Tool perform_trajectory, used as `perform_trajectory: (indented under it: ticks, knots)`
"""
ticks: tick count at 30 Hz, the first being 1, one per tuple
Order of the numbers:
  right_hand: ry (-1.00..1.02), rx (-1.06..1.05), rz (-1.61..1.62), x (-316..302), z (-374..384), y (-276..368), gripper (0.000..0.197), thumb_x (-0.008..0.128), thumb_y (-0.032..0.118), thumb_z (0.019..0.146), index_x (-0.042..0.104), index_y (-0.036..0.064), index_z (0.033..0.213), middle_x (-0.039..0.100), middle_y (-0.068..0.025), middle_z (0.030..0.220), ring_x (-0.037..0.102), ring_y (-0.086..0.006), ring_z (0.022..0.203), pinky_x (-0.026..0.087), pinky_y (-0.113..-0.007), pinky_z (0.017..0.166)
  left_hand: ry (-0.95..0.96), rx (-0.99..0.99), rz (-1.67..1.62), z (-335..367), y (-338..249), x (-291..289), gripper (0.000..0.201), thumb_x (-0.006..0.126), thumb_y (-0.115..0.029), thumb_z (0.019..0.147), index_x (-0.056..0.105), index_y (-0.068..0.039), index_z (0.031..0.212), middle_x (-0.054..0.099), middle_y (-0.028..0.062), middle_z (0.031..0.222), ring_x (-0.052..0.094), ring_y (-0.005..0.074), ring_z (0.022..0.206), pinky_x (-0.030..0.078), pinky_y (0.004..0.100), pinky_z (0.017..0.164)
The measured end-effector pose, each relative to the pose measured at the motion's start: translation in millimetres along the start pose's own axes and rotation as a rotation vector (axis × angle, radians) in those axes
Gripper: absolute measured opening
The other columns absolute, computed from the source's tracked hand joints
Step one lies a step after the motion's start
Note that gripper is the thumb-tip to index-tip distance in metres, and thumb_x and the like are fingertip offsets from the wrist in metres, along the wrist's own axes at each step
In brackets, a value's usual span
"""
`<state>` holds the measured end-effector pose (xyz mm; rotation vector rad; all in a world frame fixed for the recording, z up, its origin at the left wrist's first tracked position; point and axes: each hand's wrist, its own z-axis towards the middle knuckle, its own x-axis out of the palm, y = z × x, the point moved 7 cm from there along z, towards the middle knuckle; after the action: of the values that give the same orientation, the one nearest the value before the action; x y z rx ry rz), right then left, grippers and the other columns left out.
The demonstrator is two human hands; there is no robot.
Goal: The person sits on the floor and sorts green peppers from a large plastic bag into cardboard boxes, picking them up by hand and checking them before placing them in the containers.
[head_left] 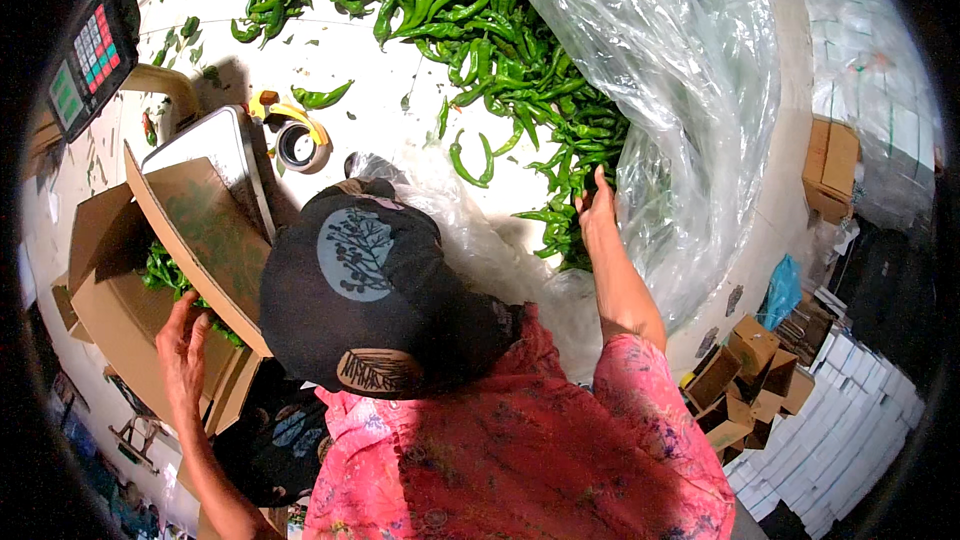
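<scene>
Inside an open cardboard box (95,235) on the left, my left hand (182,345) hangs with loose, slightly bent fingers over green peppers (160,265). Its fingertips are close to a raised flap, and I see no pepper clearly held in it. My right hand (597,208) reaches the near right edge of a big pile of long green chili peppers (490,30). Its thumb stands apart, while its other fingers bend toward the peppers and are partly hidden. Clear plastic sheeting (690,90) lies right beside that hand.
A weighing scale's keypad display (90,65) and metal platform (215,150) stand at left. Beside them lies a yellow tape dispenser (290,135). My black-clad leg (390,260) fills the middle. Small cartons (750,370) and stacked white blocks (850,430) stand at right.
</scene>
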<state>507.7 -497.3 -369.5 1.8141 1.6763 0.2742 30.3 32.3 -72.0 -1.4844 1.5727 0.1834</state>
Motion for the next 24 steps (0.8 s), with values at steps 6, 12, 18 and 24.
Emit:
perform_trajectory:
  ticks: [6, 12, 18, 24]
  knots:
    - [0.192, -0.371, -0.699, 15.8, 30.5, 2.7, 0.06, 0.078, 0.031, 0.079, 0.05, -0.0001, 0.121, 0.061, -0.0143, 0.111, 0.06, -0.0261, 0.096, 0.05, -0.036, 0.081, 0.007, 0.074, 0.03, 8.1, -22.8, 4.6, 0.052, 0.057, -0.037, 0.097, 0.055, 0.003, 0.13, 0.066, 0.0232, 0.113, 0.065, 0.031, 0.103, 0.05, 0.0408, 0.09]
    - [0.335, -0.77, -1.861, -18.3, -79.8, 0.8, 0.113, 0.091, 0.034, 0.056, 0.029, 0.007, 0.147, 0.038, -0.0203, 0.143, 0.04, -0.0398, 0.129, 0.035, -0.047, 0.108, 0.011, 0.06, 0.064, 0.7, 8.8, 13.1, 0.049, 0.058, -0.032, 0.096, 0.054, 0.003, 0.13, 0.067, 0.023, 0.113, 0.065, 0.0315, 0.103, 0.05, 0.0397, 0.089]
    - [0.133, -1.085, -2.203, -56.9, -100.0, -38.0, 0.102, 0.075, 0.007, 0.07, 0.017, 0.0126, 0.153, 0.019, -0.0142, 0.156, 0.032, -0.0392, 0.136, 0.033, -0.051, 0.109, 0.057, 0.008, 0.103, -1.1, -8.6, 15.7, 0.038, 0.057, -0.016, 0.094, 0.055, 0.003, 0.127, 0.069, 0.0219, 0.104, 0.067, 0.0301, 0.096, 0.052, 0.04, 0.085]
    - [0.424, -1.1, -1.969, -27.1, -69.8, -38.8, 0.096, 0.073, 0.006, 0.067, 0.023, 0.0047, 0.149, 0.039, -0.0151, 0.142, 0.042, -0.036, 0.123, 0.044, -0.049, 0.097, 0.062, 0.049, 0.124, 4.3, -20.4, 16.0, 0.033, 0.056, -0.007, 0.092, 0.055, 0.004, 0.123, 0.069, 0.0224, 0.099, 0.068, 0.0299, 0.089, 0.052, 0.0386, 0.079]
